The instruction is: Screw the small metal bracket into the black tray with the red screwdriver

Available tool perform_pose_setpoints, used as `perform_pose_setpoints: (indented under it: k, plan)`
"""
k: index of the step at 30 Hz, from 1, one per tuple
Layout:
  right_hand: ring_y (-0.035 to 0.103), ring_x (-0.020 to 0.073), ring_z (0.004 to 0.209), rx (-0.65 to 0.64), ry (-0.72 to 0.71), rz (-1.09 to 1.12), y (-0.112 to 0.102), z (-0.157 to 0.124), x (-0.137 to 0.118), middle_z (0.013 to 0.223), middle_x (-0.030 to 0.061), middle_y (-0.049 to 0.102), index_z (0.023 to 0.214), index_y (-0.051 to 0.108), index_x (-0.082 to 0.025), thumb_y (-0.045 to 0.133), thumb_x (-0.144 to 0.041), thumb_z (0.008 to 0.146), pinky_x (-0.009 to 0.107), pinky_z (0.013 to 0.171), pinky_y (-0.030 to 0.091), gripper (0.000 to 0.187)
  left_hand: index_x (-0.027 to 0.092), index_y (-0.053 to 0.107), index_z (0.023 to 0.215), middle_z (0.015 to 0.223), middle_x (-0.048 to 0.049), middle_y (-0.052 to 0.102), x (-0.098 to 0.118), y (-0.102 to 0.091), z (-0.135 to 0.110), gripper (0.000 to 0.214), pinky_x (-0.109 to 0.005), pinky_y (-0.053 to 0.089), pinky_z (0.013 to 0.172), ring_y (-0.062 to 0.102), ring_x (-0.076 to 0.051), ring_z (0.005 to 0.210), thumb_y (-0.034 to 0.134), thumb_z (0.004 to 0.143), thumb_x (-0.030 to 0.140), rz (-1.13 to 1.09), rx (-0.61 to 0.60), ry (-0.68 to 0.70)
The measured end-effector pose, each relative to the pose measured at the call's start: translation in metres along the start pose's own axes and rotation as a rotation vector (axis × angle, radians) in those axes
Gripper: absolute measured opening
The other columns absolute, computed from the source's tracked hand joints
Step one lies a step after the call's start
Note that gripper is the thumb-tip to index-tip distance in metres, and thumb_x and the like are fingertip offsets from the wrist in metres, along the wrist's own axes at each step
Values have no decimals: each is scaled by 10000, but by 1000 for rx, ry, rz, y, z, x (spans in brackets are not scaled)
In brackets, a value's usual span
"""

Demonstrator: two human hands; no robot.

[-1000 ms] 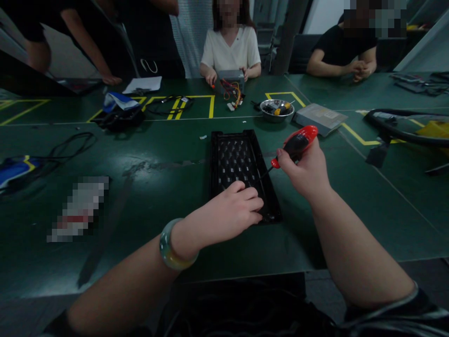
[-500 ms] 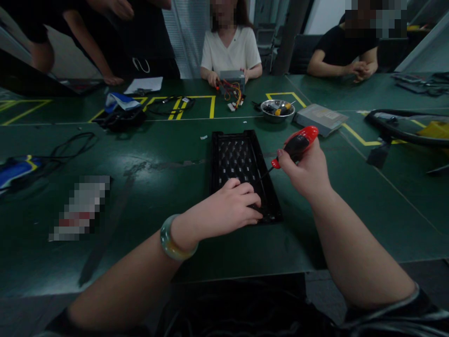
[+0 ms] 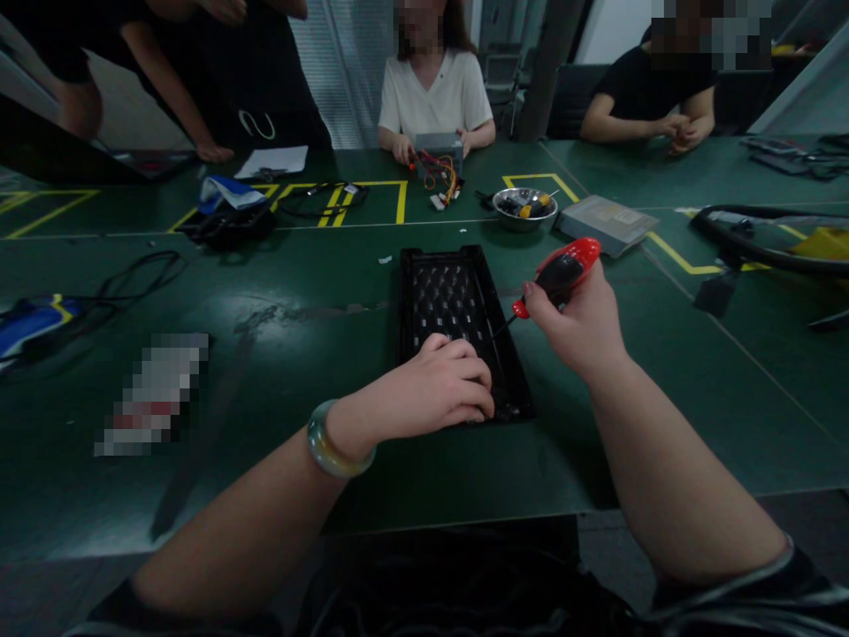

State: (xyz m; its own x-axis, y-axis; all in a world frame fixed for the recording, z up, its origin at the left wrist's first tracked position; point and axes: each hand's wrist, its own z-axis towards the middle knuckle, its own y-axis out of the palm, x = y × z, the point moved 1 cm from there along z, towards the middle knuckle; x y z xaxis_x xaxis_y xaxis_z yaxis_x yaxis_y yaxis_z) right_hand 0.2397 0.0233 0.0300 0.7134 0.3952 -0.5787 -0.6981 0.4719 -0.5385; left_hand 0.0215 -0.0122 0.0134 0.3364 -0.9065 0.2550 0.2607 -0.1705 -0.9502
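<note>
A black rectangular panel (image 3: 443, 287) with raised edges and rows of small slots lies on the green table before me. My left hand (image 3: 444, 385), a jade-like bangle at its wrist, rests over the near part of the panel. Its fingers are curled down inside the panel, and whatever is under the fingertips is hidden. To the right, my right hand (image 3: 584, 323) grips a screwdriver (image 3: 563, 272) by its red and black handle. The dark shaft slants down and left into the panel, close to my left fingers; its tip is hard to make out.
A metal bowl (image 3: 523, 212) of tools and a grey flat box (image 3: 607, 223) stand beyond the panel. Cables and blue-black items (image 3: 229, 208) lie left. Opposite, a person in white holds a power supply (image 3: 438, 146) with coloured wires. Other people are around the table.
My left fingers have curled in slightly and the wrist has lifted a little. The screwdriver and my right hand are almost still.
</note>
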Motion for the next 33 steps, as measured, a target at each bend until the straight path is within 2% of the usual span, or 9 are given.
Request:
perform_pose_setpoints:
  k: [22,29,33]
  plan:
    - [537,179,641,-5,-13,-18,1,0,0,812,28,602,941,520,-236,682,-358,777,375,604,452,261,257,708,952,1021,18,684,2,-2,1,156,-386,237,924,492,-192,1028,596,933,364,-51,-15,-56]
    - [536,177,634,-10,0,8,0,0,1,812,29,599,934,517,-239,690,-346,775,377,597,452,258,278,690,1070,1112,7,678,-1,-1,0,175,-374,241,910,494,-191,1059,599,934,341,-61,-23,-17]
    - [535,178,633,-13,1,16,1,0,2,808,28,598,946,522,-238,687,-356,778,376,591,451,263,265,705,1001,1080,12,686,-1,1,0,155,-379,241,920,501,-187,1048,583,943,342,-56,-24,-12]
